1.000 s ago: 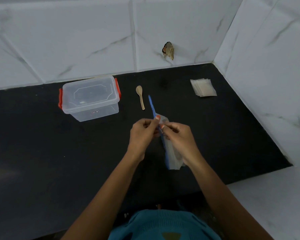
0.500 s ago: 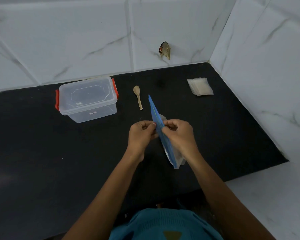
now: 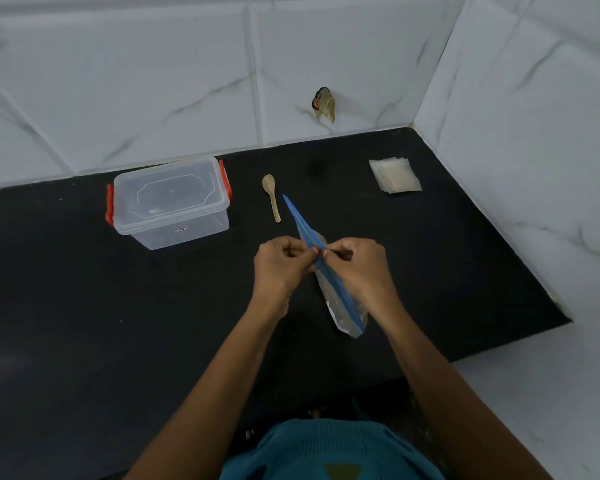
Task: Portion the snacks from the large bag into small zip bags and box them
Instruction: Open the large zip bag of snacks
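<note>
A large clear bag [image 3: 342, 311] with a blue zip strip stands edge-on above the black counter [image 3: 84, 306], its closed top facing me. My left hand [image 3: 279, 265] and my right hand [image 3: 357, 268] each pinch one side of the blue strip near its middle, fingertips meeting. A stack of small clear zip bags [image 3: 394, 174] lies at the back right. A clear plastic box [image 3: 170, 202] with red clips and its lid on sits at the back left. A small wooden spoon [image 3: 271, 199] lies between the box and the bag.
White marbled tile walls [image 3: 187, 81] close off the back and right of the counter. A broken hole [image 3: 324, 103] shows in the back wall. The counter's front edge runs just before my teal top [image 3: 326, 452].
The bag's blue strip has tilted slightly so more of its flat side shows. Both hands keep pinching it at about the same spot; the view shifted a little.
</note>
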Action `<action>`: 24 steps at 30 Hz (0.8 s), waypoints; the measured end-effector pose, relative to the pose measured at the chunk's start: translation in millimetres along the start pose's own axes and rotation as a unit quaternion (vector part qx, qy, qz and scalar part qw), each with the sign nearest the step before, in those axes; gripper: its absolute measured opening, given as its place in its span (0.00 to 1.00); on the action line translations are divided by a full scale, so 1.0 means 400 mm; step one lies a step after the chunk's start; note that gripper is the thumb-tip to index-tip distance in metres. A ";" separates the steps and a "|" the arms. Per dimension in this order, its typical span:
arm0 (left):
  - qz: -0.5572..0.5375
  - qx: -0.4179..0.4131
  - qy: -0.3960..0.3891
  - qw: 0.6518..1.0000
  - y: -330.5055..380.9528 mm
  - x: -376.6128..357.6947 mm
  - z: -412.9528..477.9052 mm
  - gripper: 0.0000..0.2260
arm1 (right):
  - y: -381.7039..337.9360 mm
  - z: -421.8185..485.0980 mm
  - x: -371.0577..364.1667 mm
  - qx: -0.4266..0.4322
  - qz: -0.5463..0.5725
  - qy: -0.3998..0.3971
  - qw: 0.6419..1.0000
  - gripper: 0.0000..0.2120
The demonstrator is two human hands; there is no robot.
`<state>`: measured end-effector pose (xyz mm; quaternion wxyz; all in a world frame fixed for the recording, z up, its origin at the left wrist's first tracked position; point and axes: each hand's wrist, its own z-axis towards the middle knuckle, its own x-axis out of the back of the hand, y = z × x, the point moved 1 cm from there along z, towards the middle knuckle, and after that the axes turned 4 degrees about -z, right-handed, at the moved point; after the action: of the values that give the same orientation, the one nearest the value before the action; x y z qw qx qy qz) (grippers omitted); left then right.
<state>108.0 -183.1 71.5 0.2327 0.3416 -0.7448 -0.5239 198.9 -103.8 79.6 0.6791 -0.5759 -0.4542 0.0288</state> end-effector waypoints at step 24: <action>0.189 -0.045 0.051 0.980 0.037 0.037 -0.018 0.05 | 0.037 0.095 0.139 -0.046 -0.084 0.054 0.994 0.10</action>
<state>99.5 -195.6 87.6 0.3807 0.2101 -0.7589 -0.4848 213.8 -38.8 97.3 0.6755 -0.5670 -0.4644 -0.0802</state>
